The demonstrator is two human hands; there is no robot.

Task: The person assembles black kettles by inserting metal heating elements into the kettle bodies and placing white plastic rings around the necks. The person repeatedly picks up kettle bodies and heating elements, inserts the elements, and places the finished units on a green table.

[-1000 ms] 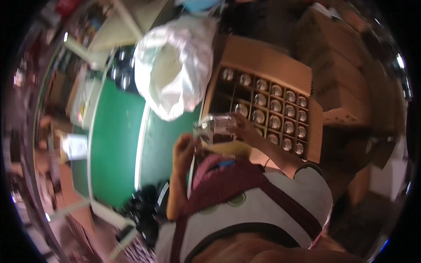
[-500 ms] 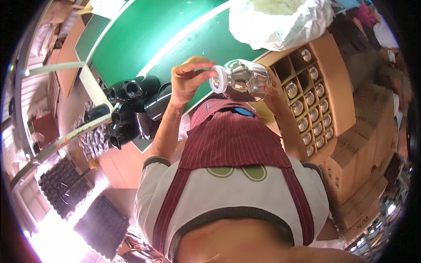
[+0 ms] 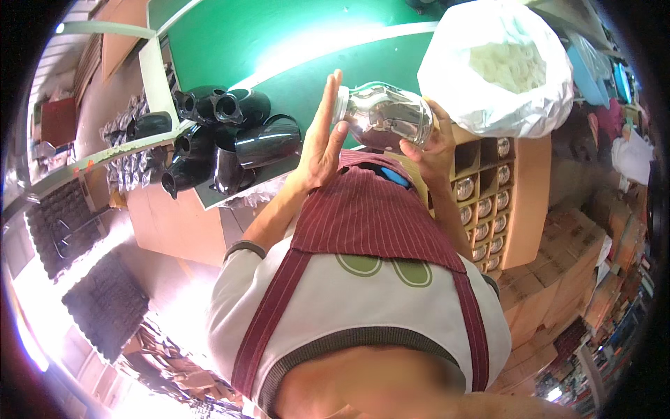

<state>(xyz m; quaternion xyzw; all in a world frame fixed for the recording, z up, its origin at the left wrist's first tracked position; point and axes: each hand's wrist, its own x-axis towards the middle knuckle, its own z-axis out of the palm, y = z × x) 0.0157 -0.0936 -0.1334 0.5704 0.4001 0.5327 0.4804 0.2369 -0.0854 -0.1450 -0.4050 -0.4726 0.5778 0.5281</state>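
A silvery mirrored glass flask liner (image 3: 388, 117) lies on its side in the air before my apron. Around its mouth, at the left end, sits a white plastic ring (image 3: 340, 105). My right hand (image 3: 435, 148) grips the liner's rounded right end, thumb below and fingers behind. Against the ring rests the palm of my left hand (image 3: 321, 143), its fingers stretched straight and pointing away from me. Several glossy black jug bodies (image 3: 269, 144) lie in a cluster left of my left hand, on the corner of the green table (image 3: 293, 42).
Right of my right hand stands an open cardboard box (image 3: 528, 202) with dividers and several silvery liners in its cells. A white plastic bag (image 3: 457, 84) full of pale rings sits beyond it. Stacked cartons (image 3: 551, 262) are at the right, a metal frame (image 3: 112, 152) at the left.
My left hand has gone from pinching the ring with bent fingers to lying flat against it. The view has shifted, so the bag and box appear more fully.
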